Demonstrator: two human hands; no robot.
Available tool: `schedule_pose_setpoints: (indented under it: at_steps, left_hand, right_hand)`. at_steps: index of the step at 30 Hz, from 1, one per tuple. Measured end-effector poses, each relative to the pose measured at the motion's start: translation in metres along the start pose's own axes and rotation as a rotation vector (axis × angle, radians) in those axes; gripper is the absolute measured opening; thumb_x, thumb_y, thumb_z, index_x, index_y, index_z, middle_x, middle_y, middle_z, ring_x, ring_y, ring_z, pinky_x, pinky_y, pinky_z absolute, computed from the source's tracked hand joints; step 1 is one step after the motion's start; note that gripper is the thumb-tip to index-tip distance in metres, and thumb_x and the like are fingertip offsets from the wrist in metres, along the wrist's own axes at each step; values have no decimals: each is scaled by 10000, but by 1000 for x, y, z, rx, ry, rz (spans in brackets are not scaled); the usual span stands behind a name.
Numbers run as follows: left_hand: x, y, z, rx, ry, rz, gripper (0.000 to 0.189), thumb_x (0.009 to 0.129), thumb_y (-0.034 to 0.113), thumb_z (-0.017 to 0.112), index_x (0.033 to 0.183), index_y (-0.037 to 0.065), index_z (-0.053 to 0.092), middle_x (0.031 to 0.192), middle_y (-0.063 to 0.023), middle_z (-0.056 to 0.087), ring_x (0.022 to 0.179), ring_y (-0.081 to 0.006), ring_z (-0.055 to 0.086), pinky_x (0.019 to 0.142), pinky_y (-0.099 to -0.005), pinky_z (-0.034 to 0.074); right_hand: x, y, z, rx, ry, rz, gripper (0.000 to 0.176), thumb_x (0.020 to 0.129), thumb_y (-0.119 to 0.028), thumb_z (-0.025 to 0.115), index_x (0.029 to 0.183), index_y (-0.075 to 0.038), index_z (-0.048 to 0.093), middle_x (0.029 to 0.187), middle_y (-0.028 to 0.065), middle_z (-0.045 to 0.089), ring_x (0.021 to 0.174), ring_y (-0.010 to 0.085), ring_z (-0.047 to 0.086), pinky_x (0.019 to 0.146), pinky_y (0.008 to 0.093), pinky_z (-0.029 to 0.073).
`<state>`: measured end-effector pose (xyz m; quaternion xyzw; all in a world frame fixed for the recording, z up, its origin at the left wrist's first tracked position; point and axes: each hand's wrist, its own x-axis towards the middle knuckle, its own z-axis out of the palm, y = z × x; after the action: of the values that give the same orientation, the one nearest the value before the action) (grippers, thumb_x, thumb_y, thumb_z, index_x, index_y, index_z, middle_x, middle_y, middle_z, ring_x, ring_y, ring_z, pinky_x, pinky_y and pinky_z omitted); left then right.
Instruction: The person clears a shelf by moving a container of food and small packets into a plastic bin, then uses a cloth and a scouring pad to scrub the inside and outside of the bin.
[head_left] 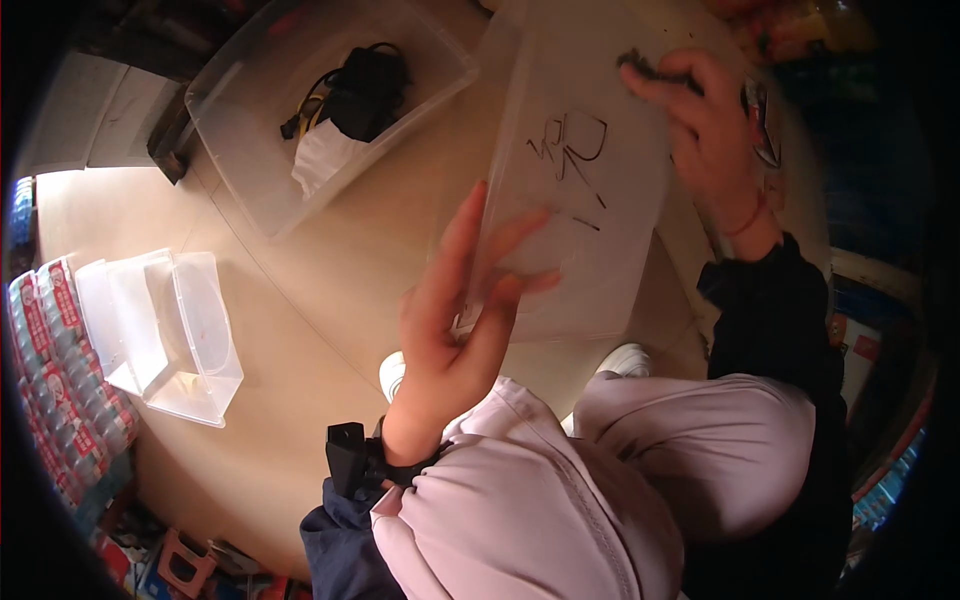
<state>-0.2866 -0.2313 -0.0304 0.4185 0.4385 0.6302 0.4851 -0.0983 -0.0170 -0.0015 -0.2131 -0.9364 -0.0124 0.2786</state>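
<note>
**Marked plastic held up between two hands**

The large, frosted clear plastic panel [600,260] stood tilted in mid-air above the person's knees, well off the floor; whether it was a lid or one wall of a box we could not tell. Dark marker strokes [572,145] ran across its upper middle.

The left hand [455,320] gripped the panel's lower edge, with the thumb on the near face and the fingers spread behind it. The right hand [715,125] was curled around a small dark wad [640,66] and pressed it against the panel's top corner, above the strokes. Something thin and shiny lay just beside that hand, too blurred for us to name.

Below were pale pink trousers [560,500] and a white shoe [625,358] on the light wooden floor [330,280]. Further out stood a big clear storage bin [250,160] holding a black cable bundle [365,90] and a white cloth [325,155]. A nest of small clear tubs [190,330] sat to the left, near shrink-wrapped packs of bottles [50,360].

We judged the hold precarious. One hand carried the panel by a single edge, so a hard push from the wad could flex the plastic or twist it out of that grip. Rubbing over the ink could also smear it.
</note>
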Motion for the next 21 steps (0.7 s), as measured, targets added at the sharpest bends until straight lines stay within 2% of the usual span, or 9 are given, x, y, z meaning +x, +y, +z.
schedule_pose_setpoints:
  at_steps: [1, 3, 7, 11, 13, 17, 19, 20, 21]
  left_hand:
    - [0, -2, 1, -5, 2, 3, 586, 939, -40, 444, 1477, -37, 214, 1300, -326, 500, 1062, -294, 638, 821, -315, 534]
    - [0, -5, 2, -56, 27, 30, 631, 834, -194, 363, 1445, -72, 261, 1375, -220, 450, 1245, -348, 503, 879, -374, 562]
    - [0, -1, 1, -45, 20, -4, 625, 839, -189, 363, 1445, -72, 262, 1393, -219, 431, 1245, -354, 502, 876, -381, 566]
    - [0, -4, 0, -61, 10, 19, 614, 846, -183, 370, 1442, -72, 268, 1405, -204, 422, 1249, -356, 498, 876, -381, 568]
    - [0, -4, 1, -81, 45, 25, 612, 847, -182, 374, 1440, -73, 271, 1404, -203, 424, 1249, -354, 499, 876, -378, 567]
    - [0, -3, 1, -60, 31, -1, 612, 844, -184, 374, 1438, -73, 277, 1418, -204, 413, 1244, -351, 505, 876, -374, 567]
    - [0, -4, 1, -63, 32, 15, 612, 843, -186, 375, 1437, -74, 278, 1423, -204, 410, 1243, -351, 506, 875, -374, 567]
    - [-1, -4, 1, -64, 41, 9, 610, 844, -185, 376, 1436, -75, 280, 1422, -204, 411, 1242, -351, 507, 874, -373, 568]
    - [-1, -3, 1, -65, 51, 3, 607, 845, -184, 378, 1435, -76, 281, 1422, -204, 413, 1241, -350, 508, 873, -371, 568]
  right_hand:
    - [-2, -6, 1, 59, 7, 23, 447, 718, 103, 514, 1046, -118, 721, 878, 112, 542, 811, 272, 545, 725, 335, 428]
    - [3, 6, 6, 100, 31, 76, 475, 698, 108, 508, 1048, -129, 725, 877, 108, 539, 813, 275, 542, 733, 343, 429]
    - [16, 36, 14, 99, 54, 108, 502, 682, 116, 501, 1048, -140, 729, 881, 105, 538, 816, 283, 541, 747, 360, 432]
    - [19, 3, 6, 11, -14, -49, 471, 689, 105, 516, 1032, -136, 731, 868, 99, 537, 806, 280, 539, 734, 365, 432]
    - [19, -2, 7, 119, -26, -66, 461, 673, 91, 527, 1018, -133, 735, 860, 91, 538, 814, 284, 537, 738, 366, 431]
    - [26, 36, 17, 25, 53, -23, 449, 651, 63, 543, 1001, -136, 742, 859, 77, 539, 814, 276, 532, 738, 363, 423]
    - [30, 26, 15, 72, 99, 13, 218, 786, 59, 604, 955, -22, 715, 822, 110, 549, 742, 256, 533, 644, 339, 418]
    - [28, 17, 14, 73, 99, 13, 218, 786, 59, 604, 955, -22, 715, 822, 110, 549, 742, 256, 533, 644, 339, 418]
    - [25, 5, 10, 102, 18, -27, 324, 727, 54, 574, 981, -75, 726, 850, 93, 548, 780, 266, 534, 692, 352, 418]
